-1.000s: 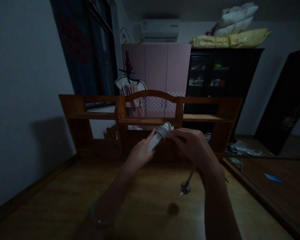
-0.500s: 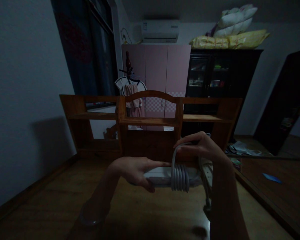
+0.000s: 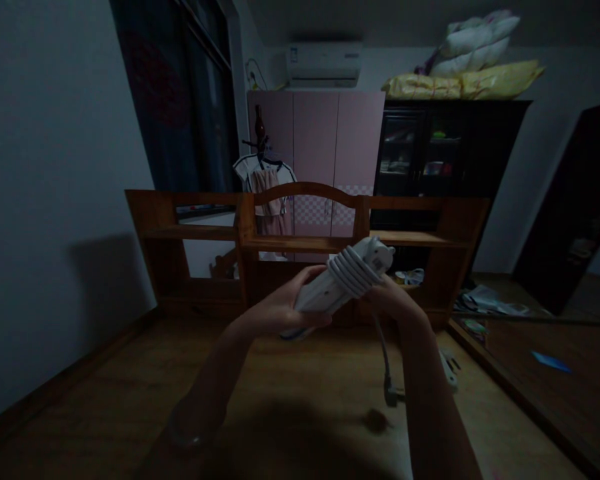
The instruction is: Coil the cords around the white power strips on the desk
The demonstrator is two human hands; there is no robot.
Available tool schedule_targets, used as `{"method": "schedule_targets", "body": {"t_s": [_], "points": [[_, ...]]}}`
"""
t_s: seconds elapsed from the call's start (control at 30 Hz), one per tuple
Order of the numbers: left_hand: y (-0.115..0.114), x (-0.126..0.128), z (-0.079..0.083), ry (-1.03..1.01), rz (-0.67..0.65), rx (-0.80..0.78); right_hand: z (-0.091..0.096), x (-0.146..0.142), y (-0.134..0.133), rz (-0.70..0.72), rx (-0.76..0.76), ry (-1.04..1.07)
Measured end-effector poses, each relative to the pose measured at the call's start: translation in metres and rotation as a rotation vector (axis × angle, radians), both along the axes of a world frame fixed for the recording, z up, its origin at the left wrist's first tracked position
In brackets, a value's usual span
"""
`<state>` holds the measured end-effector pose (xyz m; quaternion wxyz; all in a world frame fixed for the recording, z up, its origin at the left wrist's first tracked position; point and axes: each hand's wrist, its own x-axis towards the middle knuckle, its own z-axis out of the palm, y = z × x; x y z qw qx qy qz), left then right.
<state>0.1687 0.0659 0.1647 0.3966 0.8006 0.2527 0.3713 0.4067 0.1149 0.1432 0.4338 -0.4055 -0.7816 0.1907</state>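
A white power strip [image 3: 316, 295] is held up in front of me, tilted with its right end higher. Its grey cord [image 3: 353, 272] is wound in several turns around the right part of the strip. My left hand [image 3: 285, 303] is closed around the lower left end. At the upper right end, my right hand [image 3: 393, 300] is at the underside by the coils, its fingers partly hidden behind the strip and cord. From below that hand the loose cord end hangs down with its plug [image 3: 391, 395] just above the wooden surface.
A wooden shelf unit [image 3: 305, 245] stands across the far edge of the wooden surface [image 3: 280, 373]. Another white item with prongs [image 3: 449, 370] lies beside my right forearm. A raised wooden edge [image 3: 520, 407] runs along the right; a blue packet [image 3: 551, 361] lies beyond it.
The power strip has risen and tilted, right end up. My right hand has gone from pulling a cord loop above the strip to its underside; that loop now lies against the coils.
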Motion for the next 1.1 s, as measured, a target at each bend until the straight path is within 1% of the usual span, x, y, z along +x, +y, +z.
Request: {"method": "schedule_targets", "body": {"t_s": [0.1,0.17,0.23,0.27,0.33,0.43,0.5,0.57,0.67,0.77,0.87,0.97,1.1], "points": [[0.007,0.008,-0.004,-0.076,0.15,0.07,0.001,-0.004,0.005,0.183,-0.201,0.089],[0.013,0.013,-0.008,-0.141,0.225,0.116,0.003,-0.008,0.004,0.245,-0.253,0.084],[0.018,0.018,-0.012,-0.226,0.299,0.139,0.006,-0.01,0.002,0.244,-0.25,0.05],[0.021,0.02,-0.013,-0.269,0.329,0.123,0.007,-0.011,0.0,0.229,-0.228,0.023],[0.024,0.021,-0.015,-0.329,0.352,0.015,0.01,-0.012,-0.002,0.17,-0.138,-0.037],[0.025,0.019,-0.015,-0.359,0.347,-0.149,0.011,-0.016,-0.004,0.048,0.056,-0.112],[0.024,0.016,-0.014,-0.382,0.335,-0.184,0.012,-0.018,-0.006,-0.046,0.154,-0.143],[0.024,0.013,-0.014,-0.398,0.308,-0.212,0.013,-0.018,-0.008,-0.115,0.206,-0.162],[0.026,0.009,-0.016,-0.411,0.25,-0.303,0.015,-0.009,-0.008,-0.154,0.217,-0.157],[0.03,0.008,-0.019,-0.444,0.21,-0.4,0.016,0.008,-0.007,-0.17,0.191,-0.14],[0.033,0.01,-0.022,-0.473,0.17,-0.463,0.016,0.023,-0.009,-0.193,0.191,-0.132],[0.036,0.013,-0.025,-0.478,0.138,-0.475,0.02,0.025,-0.016,-0.248,0.214,-0.141],[0.038,0.015,-0.027,-0.393,0.153,-0.395,0.028,0.01,-0.031,-0.292,0.268,-0.209]]}}
